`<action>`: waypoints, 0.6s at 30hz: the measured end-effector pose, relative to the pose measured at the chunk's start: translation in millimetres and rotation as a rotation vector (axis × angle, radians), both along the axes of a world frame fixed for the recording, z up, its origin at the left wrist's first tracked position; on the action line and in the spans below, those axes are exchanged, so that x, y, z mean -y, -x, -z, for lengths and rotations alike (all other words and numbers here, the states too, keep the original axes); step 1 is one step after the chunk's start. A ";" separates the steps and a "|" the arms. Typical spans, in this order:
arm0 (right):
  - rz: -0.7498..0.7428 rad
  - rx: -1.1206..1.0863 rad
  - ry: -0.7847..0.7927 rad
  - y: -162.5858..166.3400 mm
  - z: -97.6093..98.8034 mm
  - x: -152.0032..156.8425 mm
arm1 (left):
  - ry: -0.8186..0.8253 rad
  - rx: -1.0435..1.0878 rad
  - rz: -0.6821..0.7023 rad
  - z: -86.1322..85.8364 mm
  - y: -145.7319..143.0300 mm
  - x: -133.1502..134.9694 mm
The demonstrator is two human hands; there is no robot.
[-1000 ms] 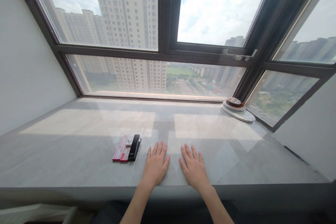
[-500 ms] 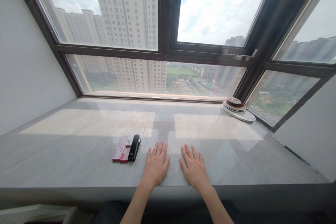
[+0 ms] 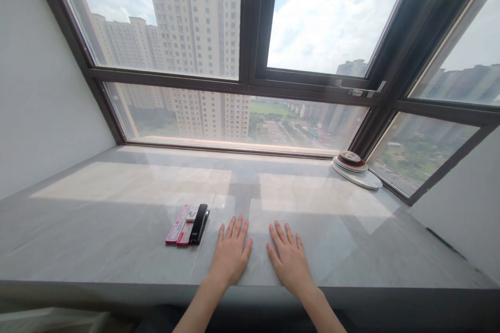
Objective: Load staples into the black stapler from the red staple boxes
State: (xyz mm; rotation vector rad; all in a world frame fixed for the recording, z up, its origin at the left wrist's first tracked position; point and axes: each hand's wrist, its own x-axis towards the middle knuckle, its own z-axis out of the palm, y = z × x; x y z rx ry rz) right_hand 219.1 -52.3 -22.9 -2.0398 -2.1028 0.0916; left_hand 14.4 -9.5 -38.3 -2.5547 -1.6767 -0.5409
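Observation:
My left hand (image 3: 230,252) lies palm down on the pale stone sill (image 3: 117,250), fingers spread, holding nothing. To its right, a short gap away, my right hand (image 3: 289,257) rests flat in the same way. A black stapler (image 3: 199,225) stands left of my left hand, apart from it. Against the stapler's left side lie small red-and-white boxes (image 3: 179,231), with a whitish piece (image 3: 191,213) on top whose kind I cannot make out.
In the far right corner, a stack of round plate-like discs (image 3: 351,162) sits by the dark window frame (image 3: 367,125). White walls (image 3: 47,93) bound both sides. The sill's front edge (image 3: 117,283) runs below my wrists. A thin dark strip (image 3: 445,243) lies along the right wall.
The view has tilted slightly, so the sill and its contents appear a little lower in the picture, more so on the right. My hands stay flat in the same place.

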 end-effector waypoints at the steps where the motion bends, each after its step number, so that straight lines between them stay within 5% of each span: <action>1: -0.002 0.000 0.000 -0.2 -0.2 0.2 | 0.003 0.000 0.001 -0.5 0.1 0.2; 18: 0.015 -0.037 0.000 0.0 -4.6 3.5 | 0.005 0.007 0.007 -1.9 1.3 2.6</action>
